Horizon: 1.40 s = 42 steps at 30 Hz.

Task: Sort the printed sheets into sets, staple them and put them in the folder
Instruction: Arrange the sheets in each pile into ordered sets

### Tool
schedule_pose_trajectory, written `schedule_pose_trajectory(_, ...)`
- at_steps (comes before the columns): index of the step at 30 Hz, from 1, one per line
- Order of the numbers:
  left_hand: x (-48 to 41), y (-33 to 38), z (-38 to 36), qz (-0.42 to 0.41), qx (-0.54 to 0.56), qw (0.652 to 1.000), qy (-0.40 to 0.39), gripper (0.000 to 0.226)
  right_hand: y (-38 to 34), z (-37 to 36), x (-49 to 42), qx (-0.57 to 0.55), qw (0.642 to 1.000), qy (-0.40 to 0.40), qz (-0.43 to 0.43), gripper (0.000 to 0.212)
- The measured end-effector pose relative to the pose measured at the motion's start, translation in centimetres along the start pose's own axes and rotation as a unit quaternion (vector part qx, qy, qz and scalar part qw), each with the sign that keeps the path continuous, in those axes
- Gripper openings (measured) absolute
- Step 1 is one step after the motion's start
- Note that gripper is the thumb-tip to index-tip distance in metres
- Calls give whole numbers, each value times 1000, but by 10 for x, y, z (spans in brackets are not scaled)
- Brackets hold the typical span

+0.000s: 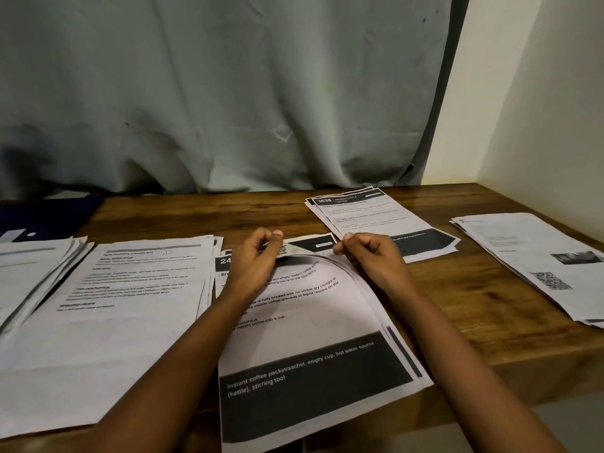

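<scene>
bench [490,305] carries a wide pile [130,305] just left of the coffee stack [310,322], which overhangs the near edge. behind that stack, to its right, lies the 3638 pile [376,217]. left hand [255,259] and right hand [372,256] pinch the stack's top sheet at its far edge with curled fingers [348,237], lifting it.
</scene>
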<state>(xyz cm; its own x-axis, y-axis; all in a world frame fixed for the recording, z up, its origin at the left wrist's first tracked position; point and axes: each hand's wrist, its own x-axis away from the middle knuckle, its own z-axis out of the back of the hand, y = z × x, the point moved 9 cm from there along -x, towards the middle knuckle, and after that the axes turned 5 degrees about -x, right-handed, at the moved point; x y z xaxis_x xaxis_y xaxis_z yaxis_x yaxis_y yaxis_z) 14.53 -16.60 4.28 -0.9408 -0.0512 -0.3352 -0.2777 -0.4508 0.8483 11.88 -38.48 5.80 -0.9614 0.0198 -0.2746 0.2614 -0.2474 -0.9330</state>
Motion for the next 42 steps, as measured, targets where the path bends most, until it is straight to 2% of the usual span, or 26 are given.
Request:
schedule_pose_trajectory(3,-1,2,-1,-12,-21,1000,-1,30,8,12,-3,61,997,46,-13,18)
schedule_pose_trajectory(6,-1,2,0,-17,-21,1000,4,25,11,18,-6,167,984,64,-17,15)
schedule_pose_trajectory(12,-1,1,3,-7,-3,1000,25,24,38,8,-19,270,961,16,-55,15)
schedule_pose_trajectory(19,0,2,3,-7,-5,1000,29,25,40,8,-20,194,977,27,-86,14)
schedule_pose_trajectory(24,1,5,4,-14,-15,999,32,28,19,10,-12,137,988,60,-24,12)
schedule_pose_trajectory(29,7,22,9,-66,-47,996,38,45,9,18,-8,71,990,123,-1,10)
schedule_pose_trajectory(33,8,27,11,-95,-23,995,37,52,-1,41,-6,57,976,205,40,11)
schedule_pose_trajectory(35,7,25,8,-103,-13,994,21,50,-5,57,-4,43,967,244,56,11)
schedule_pose_trajectory(37,5,21,4,-108,-34,994,-1,57,-12,75,-1,28,956,284,74,11)
schedule_pose_trajectory(42,1,-1,-11,-53,-100,990,-81,76,-36,134,4,17,921,373,116,17)
